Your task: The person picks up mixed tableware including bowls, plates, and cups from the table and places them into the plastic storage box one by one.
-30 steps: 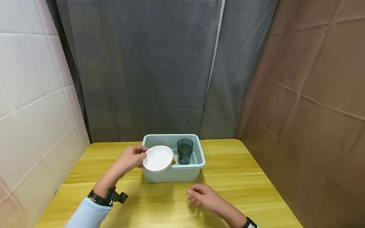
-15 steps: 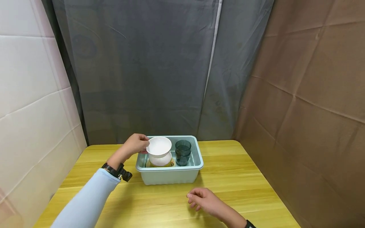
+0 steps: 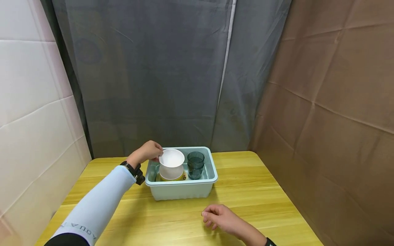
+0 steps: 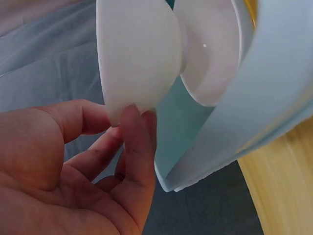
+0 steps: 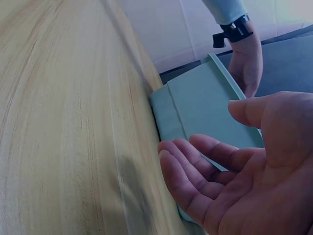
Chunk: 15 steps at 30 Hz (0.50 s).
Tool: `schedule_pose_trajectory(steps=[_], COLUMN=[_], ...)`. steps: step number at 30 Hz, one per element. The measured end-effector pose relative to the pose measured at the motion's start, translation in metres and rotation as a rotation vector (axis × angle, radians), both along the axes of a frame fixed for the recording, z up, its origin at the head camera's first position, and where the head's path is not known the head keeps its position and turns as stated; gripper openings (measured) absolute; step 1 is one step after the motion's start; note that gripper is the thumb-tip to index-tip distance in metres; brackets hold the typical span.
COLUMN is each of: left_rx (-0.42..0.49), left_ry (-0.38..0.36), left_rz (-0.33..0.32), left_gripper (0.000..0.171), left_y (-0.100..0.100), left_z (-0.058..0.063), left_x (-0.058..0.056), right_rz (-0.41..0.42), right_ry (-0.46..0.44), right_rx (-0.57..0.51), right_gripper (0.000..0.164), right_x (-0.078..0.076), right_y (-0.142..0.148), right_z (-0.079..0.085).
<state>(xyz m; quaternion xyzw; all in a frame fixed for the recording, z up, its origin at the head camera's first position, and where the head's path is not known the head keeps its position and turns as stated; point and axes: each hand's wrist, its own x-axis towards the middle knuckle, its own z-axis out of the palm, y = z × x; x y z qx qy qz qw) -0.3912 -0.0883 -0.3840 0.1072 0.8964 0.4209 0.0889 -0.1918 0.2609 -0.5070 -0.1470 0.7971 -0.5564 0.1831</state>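
My left hand (image 3: pixel 150 150) pinches the rim of a white bowl (image 3: pixel 171 158) between thumb and fingers. This bowl hangs over the left part of a pale blue-green plastic tub (image 3: pixel 181 191). Below it, inside the tub, sits a second white bowl (image 3: pixel 171 173), its inside showing in the left wrist view, where the held bowl (image 4: pixel 139 54) is seen from its outer side. My right hand (image 3: pixel 220 218) is held over the table in front of the tub, fingers loosely curled with nothing in them.
Dark tinted glasses (image 3: pixel 195 165), stacked, stand in the tub's right part. A yellowish item with dark print (image 3: pixel 184 176) lies beside the lower bowl. The wooden table (image 3: pixel 246 191) is bounded by a grey curtain (image 3: pixel 160 85) behind and cloth walls at both sides.
My left hand has carried the white bowl from the tub's front left edge back over its inside, above the second bowl. The right hand stays nearly still.
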Motion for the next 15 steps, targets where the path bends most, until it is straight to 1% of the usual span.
schedule_pose_trajectory(steps=[5, 10, 15], left_rx=[-0.071, -0.168, -0.297], left_ry=[-0.016, -0.03, -0.023], left_rz=[-0.015, 0.027, 0.044], left_gripper=[0.021, 0.016, 0.009], left_y=[0.005, 0.012, 0.017], left_z=[0.0, 0.0, -0.001], left_x=[-0.006, -0.013, -0.019], right_rz=[-0.006, 0.003, 0.005], right_ry=[-0.015, -0.012, 0.001], right_rx=[0.017, 0.034, 0.045], right_gripper=[0.032, 0.031, 0.028], right_x=[0.0, -0.002, -0.002], right_y=[0.003, 0.003, 0.003], right_z=[-0.001, -0.002, -0.003])
